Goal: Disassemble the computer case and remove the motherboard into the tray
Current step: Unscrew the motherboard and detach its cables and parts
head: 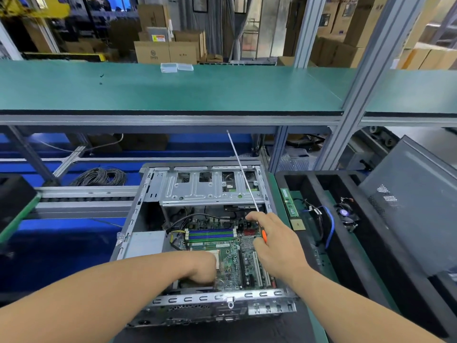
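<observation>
Both hands inside the open computer case (pixel 197 243) on the bench, motherboard (pixel 232 253) still seated.

The right hand (pixel 277 243) grips a screwdriver (pixel 243 174), shaft angled up and away, its orange handle mostly hidden in the fist. The left hand (pixel 200 268) curls down at the board's near edge; whether it holds anything is hidden. The black tray (pixel 329 246) lies just right of the case, partly cut off.

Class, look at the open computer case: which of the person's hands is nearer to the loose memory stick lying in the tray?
Right. The right hand, gripping a screwdriver, is just left of the memory stick; the left hand is farther left, down on the motherboard.
</observation>
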